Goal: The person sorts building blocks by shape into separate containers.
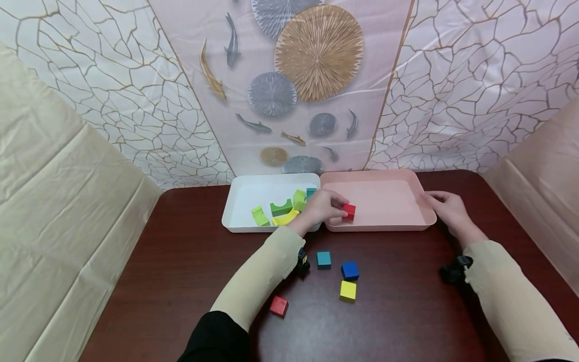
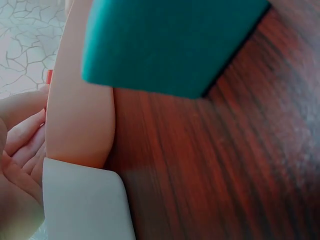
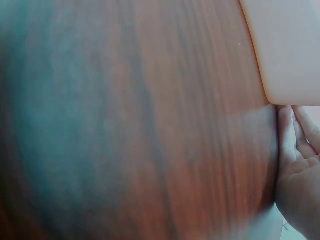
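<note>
My left hand point(image 1: 322, 205) pinches a red cube point(image 1: 349, 211) between thumb and fingers, over the left end of the pink tray point(image 1: 384, 224). In the left wrist view the tray wall hides most of that cube. At the tray's right end, my right hand point(image 1: 450, 213) holds the rim with thumb and fingertips; the right wrist view has this hand point(image 3: 300, 170) against the tray's corner. Below the trays lie a teal cube point(image 1: 323, 260), a blue cube point(image 1: 350, 271), a yellow cube point(image 1: 348, 291) and another red cube point(image 1: 279, 306).
A white tray point(image 1: 237, 203) adjoins the pink one on the left. Inside it are lime blocks point(image 1: 260, 216), a green arch-shaped block point(image 1: 281, 207), a yellow curved block point(image 1: 285, 218) and a teal block point(image 1: 310, 193). A patterned cloth point(image 1: 298, 120) hangs behind the dark wooden table point(image 1: 190, 281).
</note>
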Demonstrator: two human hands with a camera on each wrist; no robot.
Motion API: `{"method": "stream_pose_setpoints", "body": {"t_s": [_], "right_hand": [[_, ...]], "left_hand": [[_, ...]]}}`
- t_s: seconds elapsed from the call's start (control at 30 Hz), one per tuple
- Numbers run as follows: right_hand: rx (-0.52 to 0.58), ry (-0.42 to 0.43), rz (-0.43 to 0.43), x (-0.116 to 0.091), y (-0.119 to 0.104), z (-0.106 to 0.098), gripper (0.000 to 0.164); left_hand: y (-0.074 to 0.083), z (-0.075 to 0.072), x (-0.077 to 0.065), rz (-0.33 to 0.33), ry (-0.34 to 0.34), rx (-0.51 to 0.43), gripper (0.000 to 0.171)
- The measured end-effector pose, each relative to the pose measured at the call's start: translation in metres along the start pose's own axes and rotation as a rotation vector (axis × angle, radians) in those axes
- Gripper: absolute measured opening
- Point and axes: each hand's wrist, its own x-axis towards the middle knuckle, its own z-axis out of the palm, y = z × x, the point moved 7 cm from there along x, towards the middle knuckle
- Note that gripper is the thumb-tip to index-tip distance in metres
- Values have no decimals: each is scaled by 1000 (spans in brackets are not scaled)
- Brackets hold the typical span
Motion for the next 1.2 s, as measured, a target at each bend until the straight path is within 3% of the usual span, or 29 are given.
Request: {"method": "stream_pose_setpoints", "body": {"t_s": [0.6,0.93,1.2], "right_hand": [[4,11,-6,-4,1,0,75],[4,22,-20,-1,2,-2,73],[-3,30,-26,-1,-1,-1,71]], "left_hand": [[4,7,-4,5,-44,99,30],[3,6,-4,44,-74,109,32],[2,3,-6,50,-95,56,32]]}}
